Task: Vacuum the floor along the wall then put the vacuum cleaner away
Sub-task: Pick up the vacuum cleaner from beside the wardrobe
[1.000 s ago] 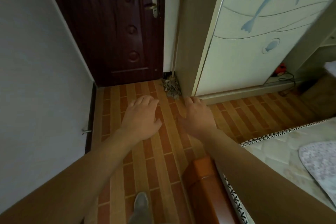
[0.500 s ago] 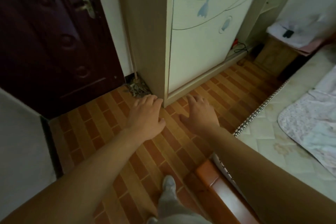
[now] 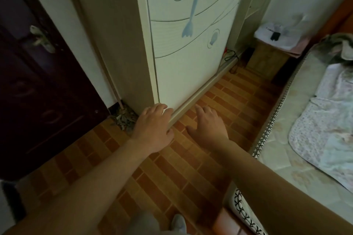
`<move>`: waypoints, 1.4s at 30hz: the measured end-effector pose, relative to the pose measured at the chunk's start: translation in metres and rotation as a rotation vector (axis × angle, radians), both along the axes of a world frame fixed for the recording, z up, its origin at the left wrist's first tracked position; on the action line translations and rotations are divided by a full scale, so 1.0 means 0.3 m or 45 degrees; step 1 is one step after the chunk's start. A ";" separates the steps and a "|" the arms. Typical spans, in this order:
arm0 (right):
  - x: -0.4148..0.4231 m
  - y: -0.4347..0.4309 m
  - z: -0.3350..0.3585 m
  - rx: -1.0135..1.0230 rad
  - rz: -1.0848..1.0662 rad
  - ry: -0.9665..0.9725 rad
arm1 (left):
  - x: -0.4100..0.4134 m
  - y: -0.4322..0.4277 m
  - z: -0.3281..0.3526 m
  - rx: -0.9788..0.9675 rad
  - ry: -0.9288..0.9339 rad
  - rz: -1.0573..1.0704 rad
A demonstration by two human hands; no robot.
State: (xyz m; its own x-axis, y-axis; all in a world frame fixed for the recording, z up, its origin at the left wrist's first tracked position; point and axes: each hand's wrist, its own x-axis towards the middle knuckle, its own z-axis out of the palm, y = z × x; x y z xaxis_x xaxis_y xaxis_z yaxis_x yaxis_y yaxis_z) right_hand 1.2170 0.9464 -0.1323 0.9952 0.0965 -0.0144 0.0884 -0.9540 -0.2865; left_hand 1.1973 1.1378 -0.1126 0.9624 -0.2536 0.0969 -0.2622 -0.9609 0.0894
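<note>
No vacuum cleaner shows in this view. My left hand (image 3: 153,129) and my right hand (image 3: 208,124) are both stretched out in front of me, palms down, fingers relaxed, holding nothing. They hover over the brick-patterned floor (image 3: 191,158) by the bottom corner of a white wardrobe (image 3: 187,66) with a blue dolphin painted on it. The strip of floor runs on along the wardrobe's base toward the far wall.
A dark door (image 3: 28,82) stands at the left. A mop (image 3: 124,118) leans in the corner between door and wardrobe. A bed (image 3: 315,129) with a patterned blanket fills the right. A wooden nightstand (image 3: 267,61) and a black cable (image 3: 231,55) lie beyond.
My view has swung to the right, from the door toward the wardrobe and bed. Both hands stay out in front, holding nothing, and my foot has stepped forward.
</note>
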 end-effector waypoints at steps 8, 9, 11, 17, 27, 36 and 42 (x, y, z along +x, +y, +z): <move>0.276 -0.056 -0.025 -0.038 -0.314 0.038 | 0.424 -0.016 -0.092 -0.055 0.088 -0.244; 0.303 -0.062 -0.019 -0.033 -0.360 0.047 | 0.480 -0.026 -0.094 -0.043 0.097 -0.284; 0.355 -0.078 0.004 -0.022 -0.455 0.058 | 0.590 -0.059 -0.087 -0.041 0.106 -0.364; 0.485 -0.207 0.077 -0.012 -0.727 0.073 | 0.837 -0.239 -0.029 -0.067 0.047 -0.638; 0.658 -0.504 0.018 0.183 -0.807 0.126 | 1.137 -0.597 -0.068 0.015 0.140 -0.829; 0.976 -0.859 0.079 0.165 -0.696 0.087 | 1.431 -0.939 -0.035 -0.032 0.115 -0.773; 1.209 -0.995 0.074 0.171 -0.635 0.129 | 1.640 -1.052 -0.073 -0.032 0.178 -0.698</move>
